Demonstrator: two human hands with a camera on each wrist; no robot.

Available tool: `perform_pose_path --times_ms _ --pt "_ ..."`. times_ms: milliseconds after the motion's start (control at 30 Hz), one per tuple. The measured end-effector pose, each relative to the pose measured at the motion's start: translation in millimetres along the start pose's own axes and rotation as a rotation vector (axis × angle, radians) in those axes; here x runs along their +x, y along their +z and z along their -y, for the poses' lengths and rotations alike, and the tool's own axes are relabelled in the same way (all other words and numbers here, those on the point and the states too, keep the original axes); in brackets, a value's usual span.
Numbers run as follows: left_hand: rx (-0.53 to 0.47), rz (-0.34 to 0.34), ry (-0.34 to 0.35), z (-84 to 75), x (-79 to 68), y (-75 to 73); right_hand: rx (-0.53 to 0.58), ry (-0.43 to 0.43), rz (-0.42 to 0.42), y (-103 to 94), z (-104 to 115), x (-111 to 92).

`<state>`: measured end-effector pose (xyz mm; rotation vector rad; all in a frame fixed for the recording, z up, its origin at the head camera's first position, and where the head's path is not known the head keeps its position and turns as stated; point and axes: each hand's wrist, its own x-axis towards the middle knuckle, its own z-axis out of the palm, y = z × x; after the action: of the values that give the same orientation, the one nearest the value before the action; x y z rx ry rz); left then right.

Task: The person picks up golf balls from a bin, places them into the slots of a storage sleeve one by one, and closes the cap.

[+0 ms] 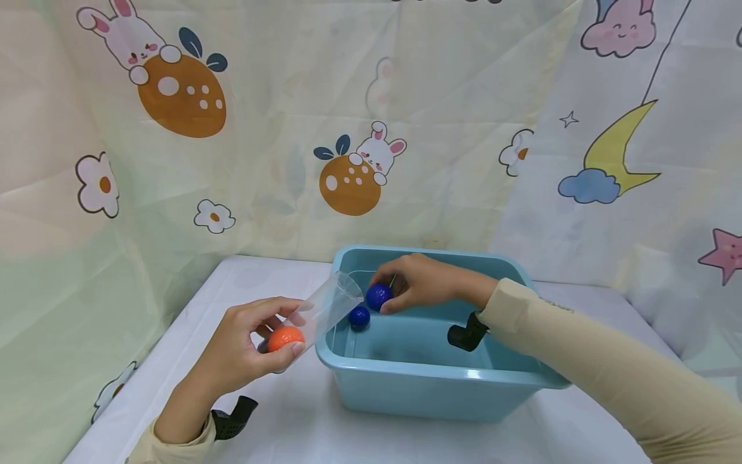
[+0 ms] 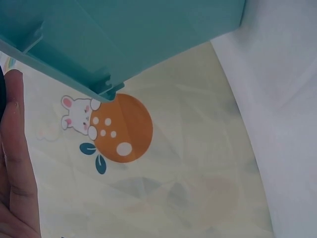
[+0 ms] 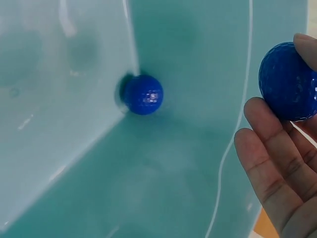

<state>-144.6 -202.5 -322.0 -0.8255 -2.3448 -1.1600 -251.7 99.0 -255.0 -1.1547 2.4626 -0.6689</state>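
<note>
Left hand [image 1: 237, 345] curled round clear plastic tube [image 1: 327, 309], shiny orange ball [image 1: 286, 338] in low end. Tube slants up and right, top end just beside shiny blue ball [image 1: 379, 297], pinched by right hand [image 1: 426, 281]. Smaller-looking blue ball [image 1: 359, 318] sits in corner of light-blue plastic tub [image 1: 435, 390].

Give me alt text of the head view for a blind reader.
A person's left hand holds a tilted clear tube containing an orange ball; the right hand holds a blue ball over a light-blue basin, where a second ball, also blue, lies.
</note>
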Motion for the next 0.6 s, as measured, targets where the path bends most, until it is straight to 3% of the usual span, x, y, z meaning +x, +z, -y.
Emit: perform_pose_path --times_ms 600 --pt "-0.001 -0.008 0.007 -0.8 -0.8 -0.8 0.121 -0.083 -0.139 -11.5 12 -16"
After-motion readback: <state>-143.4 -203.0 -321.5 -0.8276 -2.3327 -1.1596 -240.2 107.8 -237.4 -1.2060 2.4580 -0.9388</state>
